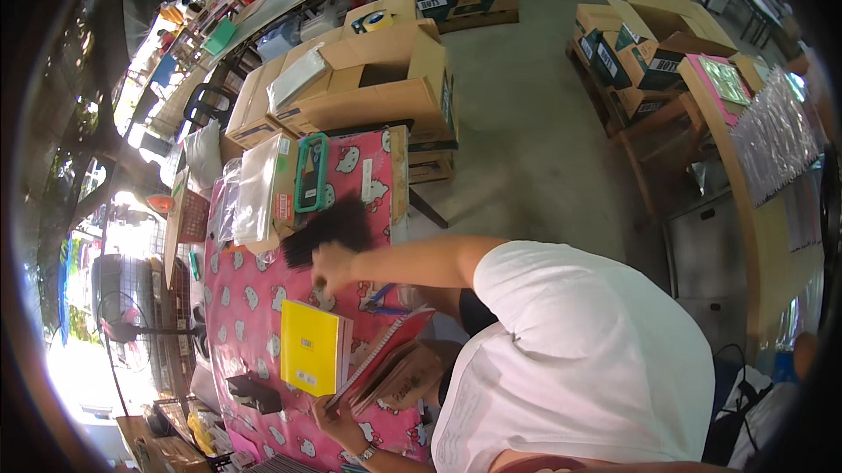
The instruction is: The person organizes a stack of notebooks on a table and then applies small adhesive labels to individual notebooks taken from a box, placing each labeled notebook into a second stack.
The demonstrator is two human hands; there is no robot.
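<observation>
My right hand point(333, 266) is closed around the short handle of a wide brush with black bristles point(329, 232). The bristles are blurred and hover over or touch the pink table cover; I cannot tell which. Lower down, my left hand point(340, 425), with a watch at its wrist, grips the edge of a red-covered notebook point(386, 348) with what looks like a coil edge. A brown sheet or cover point(417, 376) leans beside it. A yellow book point(311, 348) lies flat between both hands. Blue-handled scissors or pliers point(379, 299) lie near my right forearm.
On the pink patterned table point(250, 324) are a teal tray point(310, 173), a stack of clear plastic sleeves point(261, 188) and a small dark box point(254, 392). Big open cartons point(377, 78) stand beyond the table. A wooden bench with plastic packs point(772, 135) is at right.
</observation>
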